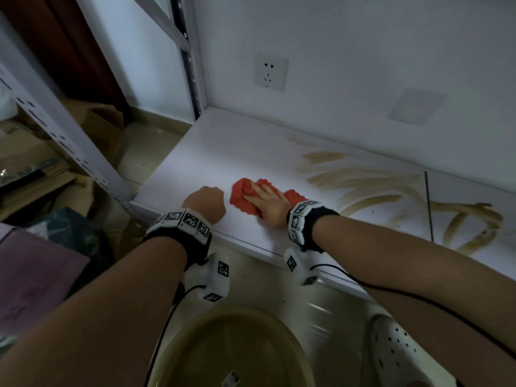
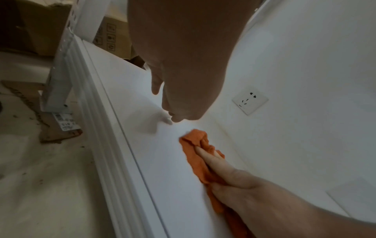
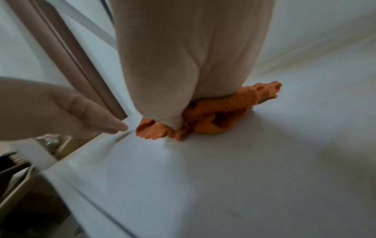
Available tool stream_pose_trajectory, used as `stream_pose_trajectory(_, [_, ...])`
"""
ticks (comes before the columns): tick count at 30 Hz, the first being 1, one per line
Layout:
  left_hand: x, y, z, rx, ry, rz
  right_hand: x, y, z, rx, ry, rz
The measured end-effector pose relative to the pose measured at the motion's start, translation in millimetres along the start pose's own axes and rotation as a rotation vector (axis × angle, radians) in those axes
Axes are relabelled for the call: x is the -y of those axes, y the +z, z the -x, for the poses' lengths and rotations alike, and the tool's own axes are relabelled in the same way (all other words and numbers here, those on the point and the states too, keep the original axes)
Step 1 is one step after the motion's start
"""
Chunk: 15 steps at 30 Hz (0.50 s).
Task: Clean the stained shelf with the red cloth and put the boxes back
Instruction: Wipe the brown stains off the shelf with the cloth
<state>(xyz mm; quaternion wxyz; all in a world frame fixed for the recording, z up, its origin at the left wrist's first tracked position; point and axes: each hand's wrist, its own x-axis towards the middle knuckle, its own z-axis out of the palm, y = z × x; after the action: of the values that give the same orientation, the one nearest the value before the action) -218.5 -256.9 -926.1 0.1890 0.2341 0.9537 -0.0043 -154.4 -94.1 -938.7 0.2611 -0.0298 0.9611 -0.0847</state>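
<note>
Shelf (image 1: 195,152) barely started: right hand (image 1: 268,203), fingers flat, presses the red cloth (image 1: 243,202) mid-frame; left hand (image 1: 205,201) fisted, empty; streaks (image 1: 363,177) right remain, no boxes back.

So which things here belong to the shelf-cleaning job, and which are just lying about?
In the job:
- red cloth, pressed flat under the right hand
- shelf
- tan stains, right of the cloth
- left hand, fist on the shelf

Lying about:
- basin on the floor
- wall socket
- cardboard left of the shelf
- white shoe
</note>
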Motion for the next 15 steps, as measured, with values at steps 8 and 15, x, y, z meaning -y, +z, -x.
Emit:
stream_pose_trajectory(8, [-7,3,1,0.021,0.014,0.016,-36,11,50,0.014,0.124,-0.062])
stream_pose_trajectory(15, [-5,0,4,0.011,0.054,-0.017,24,28,44,0.029,-0.094,0.011])
